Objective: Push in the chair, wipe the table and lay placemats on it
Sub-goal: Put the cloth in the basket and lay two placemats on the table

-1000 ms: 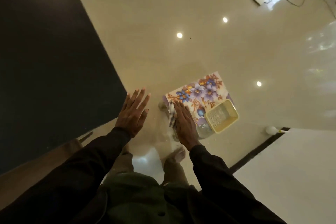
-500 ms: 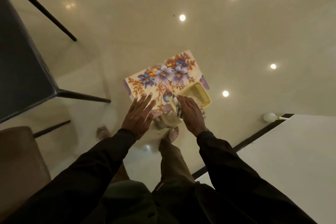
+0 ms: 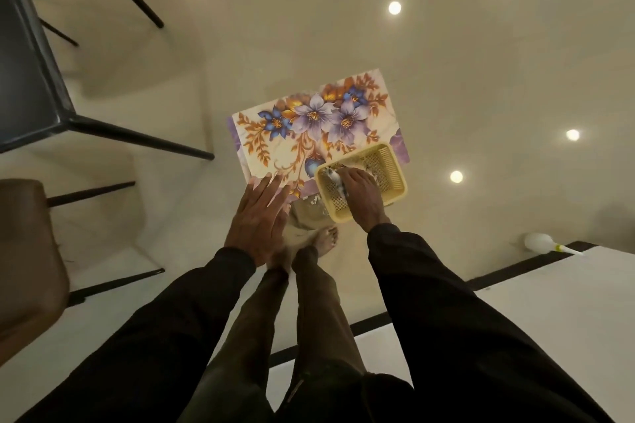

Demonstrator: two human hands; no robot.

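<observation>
— Progress?
— Early, I judge. My left hand lies flat, fingers straight, touching the near edge of the floral placemat. My right hand clutches a cloth inside the yellow basket on the mat's near right corner.
— Count?
— One cloth, one basket, one placemat showing with purple edges beneath it, and one brown chair. Wiping and laying look undone.

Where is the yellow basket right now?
In the head view the basket sits right of centre, on the near right corner of the flowery placemat, with the right hand holding a cloth inside it.
</observation>
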